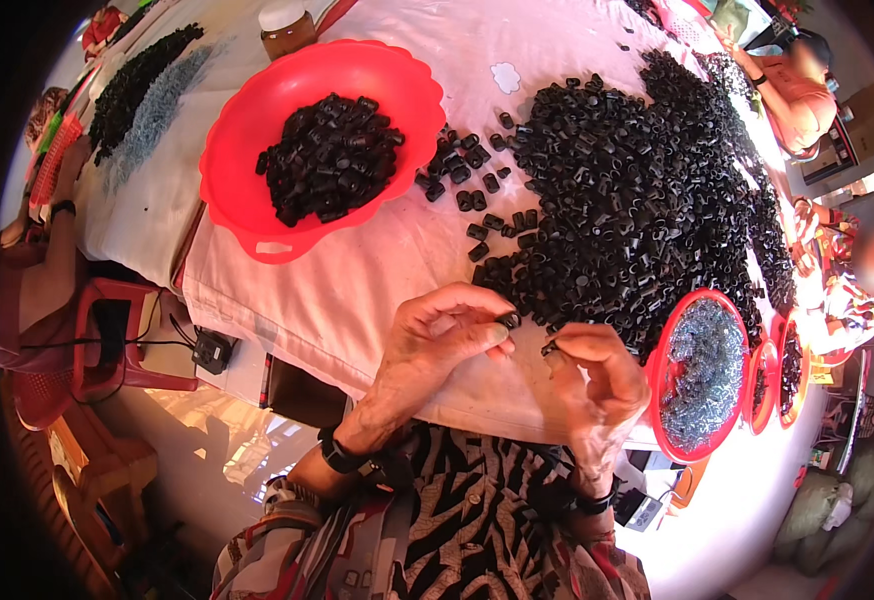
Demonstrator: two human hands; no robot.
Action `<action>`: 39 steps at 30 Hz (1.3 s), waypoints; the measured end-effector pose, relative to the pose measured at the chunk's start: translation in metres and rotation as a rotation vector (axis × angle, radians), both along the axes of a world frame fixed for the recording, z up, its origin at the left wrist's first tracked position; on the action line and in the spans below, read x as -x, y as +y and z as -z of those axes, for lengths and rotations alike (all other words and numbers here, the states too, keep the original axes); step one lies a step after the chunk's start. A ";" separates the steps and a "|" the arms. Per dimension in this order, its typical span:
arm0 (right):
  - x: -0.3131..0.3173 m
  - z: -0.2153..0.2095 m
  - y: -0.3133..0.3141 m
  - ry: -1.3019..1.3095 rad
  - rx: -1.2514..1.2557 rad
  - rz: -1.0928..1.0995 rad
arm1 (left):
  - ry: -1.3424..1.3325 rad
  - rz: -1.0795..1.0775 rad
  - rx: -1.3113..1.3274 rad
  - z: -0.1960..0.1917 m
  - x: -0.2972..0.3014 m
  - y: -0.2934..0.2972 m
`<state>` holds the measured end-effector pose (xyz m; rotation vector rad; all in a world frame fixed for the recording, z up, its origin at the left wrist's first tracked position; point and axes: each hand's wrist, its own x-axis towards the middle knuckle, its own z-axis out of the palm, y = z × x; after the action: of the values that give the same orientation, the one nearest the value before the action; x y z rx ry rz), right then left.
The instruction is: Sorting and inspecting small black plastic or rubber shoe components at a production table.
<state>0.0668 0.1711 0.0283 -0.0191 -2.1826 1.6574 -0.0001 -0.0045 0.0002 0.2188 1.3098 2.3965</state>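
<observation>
You are pinching 1 small black plastic clip (508, 320) in the fingertips of your left hand (435, 340), over the near edge of the bench (357, 290), just below the big heap of clips (637, 200). Your right hand (597, 375) is nipping a small dark piece (549, 348) beside it. Keep both pinches light, wrists bent inward, pieces aligned.

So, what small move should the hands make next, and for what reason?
Probably bring the two hands together. The left hand pinches a small black piece at its fingertips, and the right hand pinches a small part just beside it. Only a narrow gap separates them, so closing it looks like the next step.
</observation>
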 end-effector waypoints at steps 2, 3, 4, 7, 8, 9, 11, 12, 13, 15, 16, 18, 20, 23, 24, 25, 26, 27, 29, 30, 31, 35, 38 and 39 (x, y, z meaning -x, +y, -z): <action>0.004 -0.013 -0.005 -0.037 0.167 -0.030 | -0.022 0.077 0.024 -0.002 -0.001 0.002; 0.006 -0.013 -0.006 -0.050 0.164 -0.042 | 0.000 0.111 -0.041 0.001 0.000 0.001; 0.007 -0.014 -0.007 -0.059 0.163 -0.055 | 0.001 0.109 -0.041 0.001 -0.001 0.002; 0.011 -0.015 -0.010 -0.052 0.151 -0.055 | 0.012 0.115 -0.076 0.001 -0.002 0.002; 0.012 -0.014 -0.010 -0.054 0.150 -0.058 | 0.005 0.126 -0.081 0.001 -0.001 0.002; 0.013 -0.012 -0.011 -0.046 0.156 -0.061 | -0.002 0.137 -0.087 0.001 -0.001 0.002; 0.013 -0.011 -0.011 -0.039 0.162 -0.063 | 0.006 0.138 -0.089 0.001 0.000 0.002; 0.014 -0.010 -0.011 -0.032 0.154 -0.065 | 0.016 0.139 -0.090 0.001 0.000 0.002; 0.014 -0.010 -0.011 -0.025 0.147 -0.067 | 0.015 0.137 -0.091 0.001 0.000 0.002; 0.014 -0.010 -0.011 -0.024 0.128 -0.057 | 0.007 0.147 -0.060 0.000 0.000 0.001; 0.014 -0.009 -0.011 -0.021 0.110 -0.046 | 0.007 0.145 -0.061 0.000 0.000 0.001; 0.015 -0.008 -0.011 0.012 0.023 -0.032 | 0.006 0.153 -0.050 0.000 0.000 0.001; 0.016 -0.008 -0.011 0.043 -0.062 -0.018 | 0.017 0.143 -0.066 0.002 0.000 0.002; 0.017 -0.012 -0.013 0.067 -0.112 -0.020 | 0.032 0.129 -0.088 0.006 -0.002 0.002; 0.016 -0.013 -0.013 0.052 -0.118 -0.033 | 0.036 0.124 -0.095 0.007 -0.002 0.002; 0.016 -0.013 -0.013 0.037 -0.123 -0.046 | 0.035 0.124 -0.095 0.007 -0.002 0.003; 0.016 -0.013 -0.014 0.036 -0.123 -0.045 | 0.040 0.112 -0.106 0.007 -0.003 0.003; 0.016 -0.012 -0.015 0.014 -0.103 -0.036 | 0.045 0.100 -0.117 0.007 -0.003 0.004; 0.017 -0.010 -0.017 -0.004 -0.081 -0.026 | 0.041 0.091 -0.110 0.008 -0.003 0.005; 0.018 -0.007 -0.018 -0.016 0.024 -0.024 | 0.035 0.081 -0.104 0.008 -0.003 0.005; 0.019 -0.005 -0.020 -0.026 0.130 -0.021 | 0.038 0.084 -0.102 0.007 -0.002 0.005; 0.020 -0.001 -0.018 -0.029 0.135 -0.007 | 0.013 0.065 -0.075 0.006 -0.002 0.005; 0.020 -0.003 -0.015 -0.003 0.019 -0.005 | 0.009 0.062 -0.067 0.003 -0.002 0.006; 0.019 -0.008 -0.016 0.014 -0.076 -0.009 | 0.010 0.060 -0.058 0.002 -0.002 0.006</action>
<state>0.0476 0.1555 0.0359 0.0232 -2.2372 1.5734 0.0019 0.0015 -0.0019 0.2825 1.2219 2.3874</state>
